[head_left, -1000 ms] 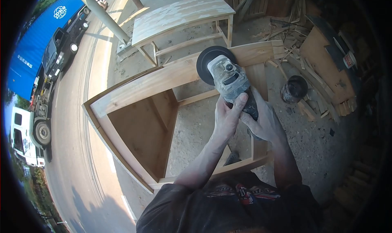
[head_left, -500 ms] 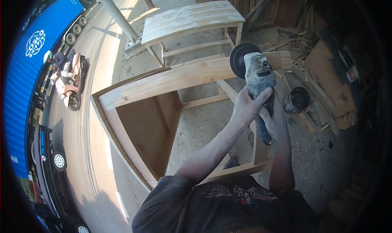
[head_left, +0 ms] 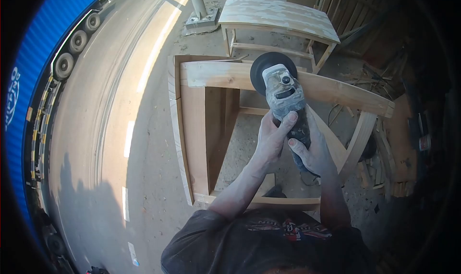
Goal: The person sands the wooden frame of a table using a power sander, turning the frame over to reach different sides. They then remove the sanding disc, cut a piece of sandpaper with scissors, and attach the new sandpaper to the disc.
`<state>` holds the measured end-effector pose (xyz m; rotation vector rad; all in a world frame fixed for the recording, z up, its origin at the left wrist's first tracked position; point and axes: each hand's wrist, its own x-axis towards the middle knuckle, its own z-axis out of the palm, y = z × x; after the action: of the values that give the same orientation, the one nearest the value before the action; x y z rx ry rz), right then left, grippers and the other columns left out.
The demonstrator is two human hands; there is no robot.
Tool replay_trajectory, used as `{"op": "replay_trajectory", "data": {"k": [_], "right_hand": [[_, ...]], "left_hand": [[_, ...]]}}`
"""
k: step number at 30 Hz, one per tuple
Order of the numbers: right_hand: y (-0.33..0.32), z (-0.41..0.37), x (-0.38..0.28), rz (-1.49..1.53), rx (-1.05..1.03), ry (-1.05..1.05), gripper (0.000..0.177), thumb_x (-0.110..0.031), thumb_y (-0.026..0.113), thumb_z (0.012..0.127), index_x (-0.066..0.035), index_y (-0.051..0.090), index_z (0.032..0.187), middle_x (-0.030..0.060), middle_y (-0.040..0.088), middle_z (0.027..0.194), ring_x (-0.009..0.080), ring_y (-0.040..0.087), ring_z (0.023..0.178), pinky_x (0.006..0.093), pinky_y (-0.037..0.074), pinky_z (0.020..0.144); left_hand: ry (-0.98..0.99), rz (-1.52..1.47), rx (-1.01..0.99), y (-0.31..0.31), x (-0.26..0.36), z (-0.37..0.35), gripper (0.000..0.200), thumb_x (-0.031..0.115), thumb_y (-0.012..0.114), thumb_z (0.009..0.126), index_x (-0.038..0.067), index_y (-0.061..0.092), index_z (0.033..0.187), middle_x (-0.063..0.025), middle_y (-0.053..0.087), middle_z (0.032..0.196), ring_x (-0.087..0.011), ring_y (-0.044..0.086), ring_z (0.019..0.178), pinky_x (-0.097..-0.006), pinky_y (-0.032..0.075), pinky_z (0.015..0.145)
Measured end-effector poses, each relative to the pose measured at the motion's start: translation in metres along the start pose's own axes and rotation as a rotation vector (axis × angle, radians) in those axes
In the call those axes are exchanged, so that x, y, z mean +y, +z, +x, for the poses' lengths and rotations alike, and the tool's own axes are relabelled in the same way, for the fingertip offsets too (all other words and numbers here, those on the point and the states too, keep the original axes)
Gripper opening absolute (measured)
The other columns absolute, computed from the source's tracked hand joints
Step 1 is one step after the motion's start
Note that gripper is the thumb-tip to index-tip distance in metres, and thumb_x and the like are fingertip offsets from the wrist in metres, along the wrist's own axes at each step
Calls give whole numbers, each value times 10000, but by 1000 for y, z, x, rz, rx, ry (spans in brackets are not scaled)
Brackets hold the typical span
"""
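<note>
Both my hands are wrapped around a dusty angle grinder (head_left: pixel 284 92) with a dark round disc (head_left: pixel 261 71) at its far end. My left hand (head_left: pixel 269 140) grips the body from the left, thumb on top. Behind it, my right hand (head_left: pixel 317 153) closes around the rear handle. The disc overlaps the long top rail (head_left: pixel 338 89) of an unfinished wooden furniture frame, which lies on its side in front of me. A pale patch (head_left: pixel 201 75) covers the rail's left end. At the frame's left stands a boxed wooden panel (head_left: pixel 194 139).
Beyond the frame is a wooden table (head_left: pixel 281 15) with a patchy whitish top, near a metal post (head_left: pixel 197 2). Scrap wood (head_left: pixel 379 130) lies to the right. On the left runs a road (head_left: pixel 108 82) with a blue container truck (head_left: pixel 48 19).
My view has turned, shifting the frame rightward in the picture. The grinder has moved left along the rail, from near its right end toward the middle. The motorbike has left the view.
</note>
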<state>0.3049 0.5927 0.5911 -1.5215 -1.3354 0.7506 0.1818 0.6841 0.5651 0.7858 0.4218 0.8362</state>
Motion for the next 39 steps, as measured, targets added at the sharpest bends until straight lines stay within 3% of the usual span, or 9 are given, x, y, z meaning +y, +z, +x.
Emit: {"op": "replay_trajectory", "data": {"k": [17,33,39], "right_hand": [[87,57,-58,-145,-165,-30,912,-320,710,940,-33,200,1639,310,562,1432,430,563,1345,475,444,1118],[76,50,-67,-200,-368,-20,875,-203,758,892,-28,287,1609,300,602,1379,437,618,1265,468,501,1055],[72,65,-73,-264,-303,-82,861,-205,747,899,-5,292,1601,295,624,1350,428,629,1254,459,503,1052]], "left_hand": [[161,-89,120,-77,78,-17,579,399,742,975,-44,584,1313,-91,681,1203,-142,650,1078,-319,519,946],[176,-177,192,-82,54,-51,651,355,749,973,-39,504,1430,-101,630,1309,-190,597,1214,-366,453,1069],[175,-161,142,-78,69,-30,609,368,747,974,-43,548,1376,-95,640,1286,-169,604,1177,-347,464,1035]]}}
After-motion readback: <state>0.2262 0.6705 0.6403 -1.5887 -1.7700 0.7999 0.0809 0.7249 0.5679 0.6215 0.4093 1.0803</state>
